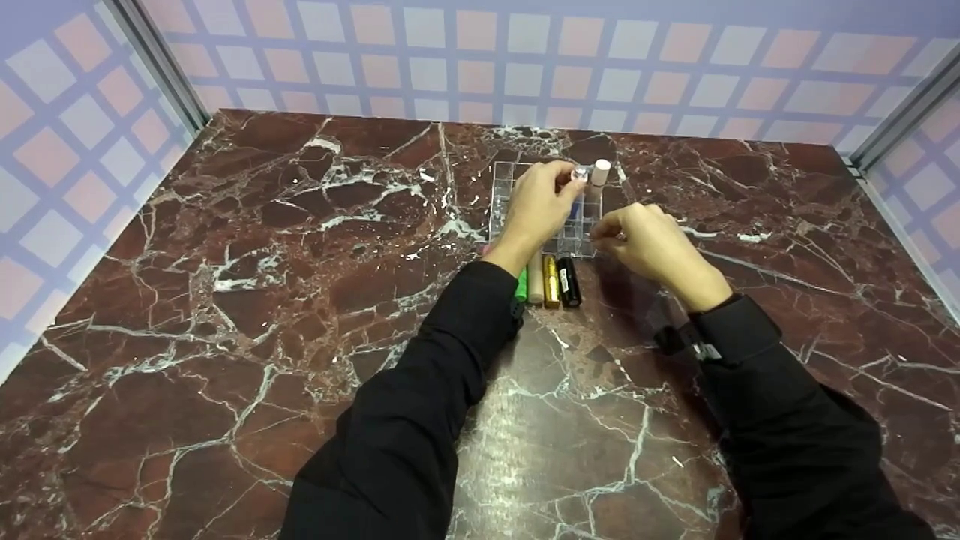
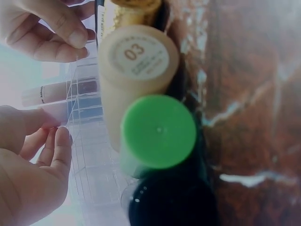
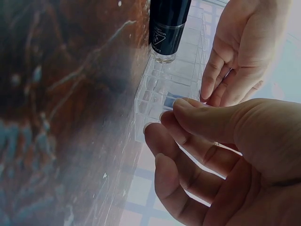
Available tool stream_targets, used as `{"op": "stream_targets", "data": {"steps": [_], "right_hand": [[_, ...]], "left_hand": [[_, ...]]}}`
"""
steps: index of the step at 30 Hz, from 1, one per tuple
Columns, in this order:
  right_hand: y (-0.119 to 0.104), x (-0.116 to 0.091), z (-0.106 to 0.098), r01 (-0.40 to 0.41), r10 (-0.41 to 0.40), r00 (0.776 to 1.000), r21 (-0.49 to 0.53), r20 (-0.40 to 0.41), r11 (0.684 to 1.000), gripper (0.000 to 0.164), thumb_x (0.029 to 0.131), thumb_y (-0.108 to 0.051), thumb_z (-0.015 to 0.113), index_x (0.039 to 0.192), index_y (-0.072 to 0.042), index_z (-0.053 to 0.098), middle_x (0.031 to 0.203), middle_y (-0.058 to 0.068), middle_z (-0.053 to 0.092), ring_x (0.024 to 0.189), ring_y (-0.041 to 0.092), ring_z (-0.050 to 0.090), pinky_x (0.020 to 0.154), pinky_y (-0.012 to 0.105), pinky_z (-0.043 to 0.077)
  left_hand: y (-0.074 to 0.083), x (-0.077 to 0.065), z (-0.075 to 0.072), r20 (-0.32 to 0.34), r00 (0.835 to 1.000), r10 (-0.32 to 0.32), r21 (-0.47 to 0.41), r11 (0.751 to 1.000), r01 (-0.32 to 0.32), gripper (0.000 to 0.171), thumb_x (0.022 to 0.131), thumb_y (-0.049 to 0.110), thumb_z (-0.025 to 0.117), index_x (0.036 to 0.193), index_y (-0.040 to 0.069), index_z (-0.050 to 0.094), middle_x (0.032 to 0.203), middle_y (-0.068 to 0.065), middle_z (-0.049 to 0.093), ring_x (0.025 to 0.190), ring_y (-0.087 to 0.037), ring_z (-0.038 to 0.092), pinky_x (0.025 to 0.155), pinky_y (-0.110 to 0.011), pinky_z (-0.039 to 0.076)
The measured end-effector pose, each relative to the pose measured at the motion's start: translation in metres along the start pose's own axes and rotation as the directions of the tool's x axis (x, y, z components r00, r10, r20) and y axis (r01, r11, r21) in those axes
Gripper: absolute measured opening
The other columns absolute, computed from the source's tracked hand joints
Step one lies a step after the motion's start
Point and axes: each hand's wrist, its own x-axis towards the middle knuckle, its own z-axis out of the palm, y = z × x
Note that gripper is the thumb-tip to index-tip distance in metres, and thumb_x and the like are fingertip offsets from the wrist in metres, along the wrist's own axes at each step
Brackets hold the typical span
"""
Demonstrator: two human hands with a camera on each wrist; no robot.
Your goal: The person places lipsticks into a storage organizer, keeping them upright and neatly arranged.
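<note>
Apparently partway along. Already standing in clear box (image 1: 504, 180): white-capped tube (image 1: 601, 172). Pinched in fingers of left hand (image 1: 540, 201), at box: clear-topped bottle (image 1: 580, 174). Left on counter (image 1: 187, 420): green tube (image 2: 159, 132), beige tube (image 1: 535, 279), gold tube (image 1: 551, 282), black bottle (image 1: 569, 283). Beside box: right hand (image 1: 652, 238), loosely curled, seemingly unladen.

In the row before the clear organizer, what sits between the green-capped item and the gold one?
A beige bottle lies between the green-capped item and the gold tube; head and left wrist views both show it.
</note>
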Motion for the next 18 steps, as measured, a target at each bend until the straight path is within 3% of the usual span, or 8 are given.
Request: {"op": "stream_targets", "data": {"steps": [10,18], "right_hand": [[-0.0007,0.0003,-0.0001,-0.016,0.016,1.000,0.008,0.006,1.000,0.012,0.094,-0.004,0.073,0.104,-0.003,0.079,0.105,0.017,0.077,0.094,0.037,0.073,0.087,0.054,0.058],[0.0017,0.0003,0.0015,0.008,-0.008,1.000,0.000,-0.012,1.000,0.011,0.093,-0.004,0.073,0.102,-0.003,0.079,0.103,0.016,0.077,0.095,0.036,0.074,0.089,0.055,0.057]], "left_hand": [[0.0011,-0.0014,-0.0005,0.003,1.000,-0.024,-0.023,0.999,0.024,0.037,0.104,0.024,0.064,0.137,0.008,0.063,0.119,-0.005,0.062,0.103,-0.014,0.057,0.090,-0.022,0.049],[0.0005,-0.0010,-0.0019,0.018,1.000,0.011,-0.028,1.000,-0.011,0.033,0.104,0.018,0.065,0.134,0.004,0.065,0.122,-0.007,0.068,0.105,-0.015,0.062,0.092,-0.020,0.049]]}}
